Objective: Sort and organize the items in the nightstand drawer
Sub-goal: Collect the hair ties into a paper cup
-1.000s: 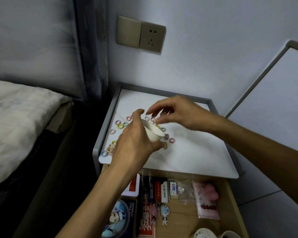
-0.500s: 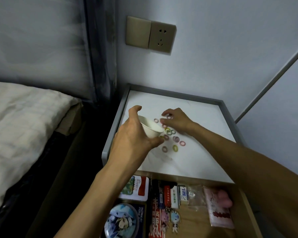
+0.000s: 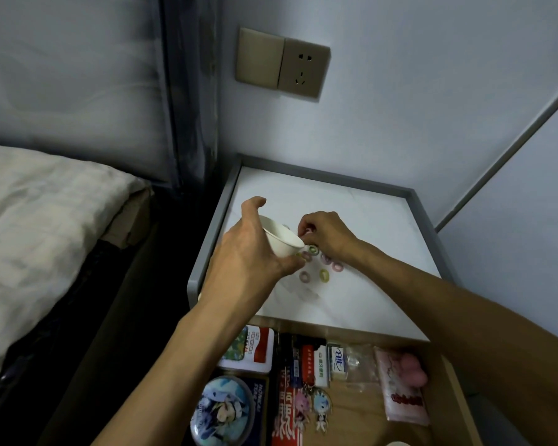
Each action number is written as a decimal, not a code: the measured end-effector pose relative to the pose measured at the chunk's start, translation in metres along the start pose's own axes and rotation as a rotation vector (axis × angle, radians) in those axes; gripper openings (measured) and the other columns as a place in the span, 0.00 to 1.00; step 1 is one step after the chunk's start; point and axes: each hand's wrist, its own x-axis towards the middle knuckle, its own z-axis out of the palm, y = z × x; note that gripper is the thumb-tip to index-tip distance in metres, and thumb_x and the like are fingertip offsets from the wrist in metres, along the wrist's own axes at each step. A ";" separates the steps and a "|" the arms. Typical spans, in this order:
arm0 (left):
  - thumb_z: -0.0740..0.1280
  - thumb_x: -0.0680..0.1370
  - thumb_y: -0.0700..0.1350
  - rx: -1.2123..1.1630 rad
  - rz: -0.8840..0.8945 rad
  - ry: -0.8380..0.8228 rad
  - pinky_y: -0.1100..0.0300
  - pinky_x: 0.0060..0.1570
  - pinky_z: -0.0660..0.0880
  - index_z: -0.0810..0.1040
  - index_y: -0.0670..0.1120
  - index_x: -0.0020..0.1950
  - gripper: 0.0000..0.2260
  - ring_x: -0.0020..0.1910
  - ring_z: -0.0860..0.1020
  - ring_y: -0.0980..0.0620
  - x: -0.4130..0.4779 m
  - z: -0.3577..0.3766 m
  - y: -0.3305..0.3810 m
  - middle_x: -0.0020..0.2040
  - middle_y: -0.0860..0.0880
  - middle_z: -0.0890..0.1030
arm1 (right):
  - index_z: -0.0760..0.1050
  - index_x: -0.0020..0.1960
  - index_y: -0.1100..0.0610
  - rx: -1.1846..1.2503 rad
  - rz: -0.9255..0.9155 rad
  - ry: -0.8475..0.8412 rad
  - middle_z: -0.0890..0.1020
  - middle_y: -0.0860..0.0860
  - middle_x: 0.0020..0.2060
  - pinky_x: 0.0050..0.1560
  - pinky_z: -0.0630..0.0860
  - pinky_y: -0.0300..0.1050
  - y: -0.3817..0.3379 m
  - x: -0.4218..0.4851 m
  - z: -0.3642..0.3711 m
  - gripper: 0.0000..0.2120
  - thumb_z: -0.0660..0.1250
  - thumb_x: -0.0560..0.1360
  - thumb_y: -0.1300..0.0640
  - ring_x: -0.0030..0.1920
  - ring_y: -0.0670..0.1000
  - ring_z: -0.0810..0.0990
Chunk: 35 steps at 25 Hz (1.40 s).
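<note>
Coloured rings (image 3: 323, 275) lie scattered on the white table (image 3: 368, 220), just right of the white cup (image 3: 282, 241) and a little nearer the camera. The left hand (image 3: 248, 262) grips the cup from its left side, thumb raised over the far rim and fingers curled under the base, holding it tilted with the mouth facing right. Just right of the cup, the right hand (image 3: 327, 235) has its fingers curled, pinching what looks like a pink ring (image 3: 308, 232) at the rim. Below the cup in view, the open drawer (image 3: 358, 413) holds keychains (image 3: 313, 407) and a pink packet (image 3: 403, 397).
</note>
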 end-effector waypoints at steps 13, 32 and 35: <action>0.79 0.67 0.50 -0.037 -0.010 -0.008 0.54 0.52 0.75 0.58 0.51 0.75 0.44 0.57 0.77 0.48 0.004 0.013 0.003 0.63 0.49 0.77 | 0.83 0.54 0.54 0.256 -0.338 -0.210 0.85 0.48 0.47 0.46 0.80 0.38 -0.092 -0.070 -0.088 0.10 0.72 0.74 0.62 0.46 0.45 0.84; 0.78 0.67 0.52 0.020 -0.004 -0.010 0.49 0.58 0.73 0.57 0.51 0.75 0.43 0.60 0.73 0.45 0.006 0.006 0.001 0.60 0.47 0.77 | 0.79 0.48 0.57 -0.062 -0.068 -0.070 0.79 0.45 0.39 0.37 0.68 0.33 0.010 -0.024 0.002 0.04 0.67 0.76 0.64 0.36 0.41 0.76; 0.79 0.67 0.52 0.012 -0.008 -0.004 0.50 0.58 0.73 0.58 0.51 0.75 0.43 0.60 0.74 0.46 0.006 0.005 0.001 0.61 0.47 0.77 | 0.75 0.47 0.53 -0.212 -0.128 -0.116 0.79 0.49 0.44 0.40 0.68 0.37 0.006 -0.023 0.000 0.06 0.62 0.77 0.62 0.43 0.48 0.77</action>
